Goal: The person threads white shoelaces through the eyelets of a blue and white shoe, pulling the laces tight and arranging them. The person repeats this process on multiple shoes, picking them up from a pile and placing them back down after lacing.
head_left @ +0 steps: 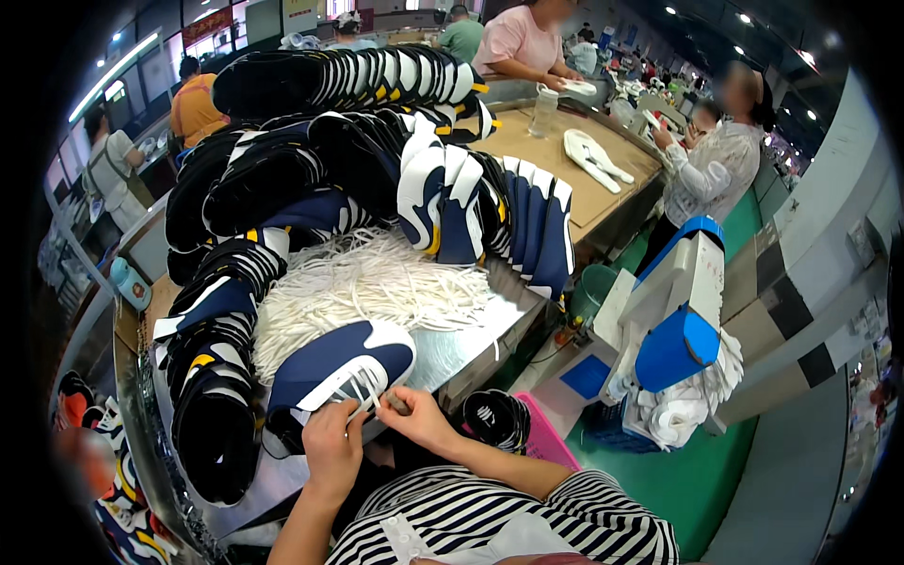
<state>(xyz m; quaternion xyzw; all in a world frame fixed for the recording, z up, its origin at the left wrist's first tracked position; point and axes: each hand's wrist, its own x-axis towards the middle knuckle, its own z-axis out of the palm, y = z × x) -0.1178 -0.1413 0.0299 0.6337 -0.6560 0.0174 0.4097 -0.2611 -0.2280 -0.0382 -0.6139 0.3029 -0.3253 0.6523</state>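
Note:
In front of me lies a navy and white shoe upper [325, 369], with white shoelace [356, 384] crossing its throat. My left hand [332, 444] is closed at the near edge of the upper, its fingers pinched by the lacing. Just right of it, my right hand [421, 421] is closed with the fingertips pinching the lace. A small brownish piece shows at those fingertips; its kind is unclear. Behind the upper spreads a heap of loose white shoelaces [367, 287] on the metal table [461, 344].
Stacked shoe uppers [221, 358] line the left, and more stacks [367, 85] rise at the back. A pink basket [546, 438] with dark uppers stands right of my arm. Beyond it is a white machine with a blue bin [673, 348]. Several people work around the far tables.

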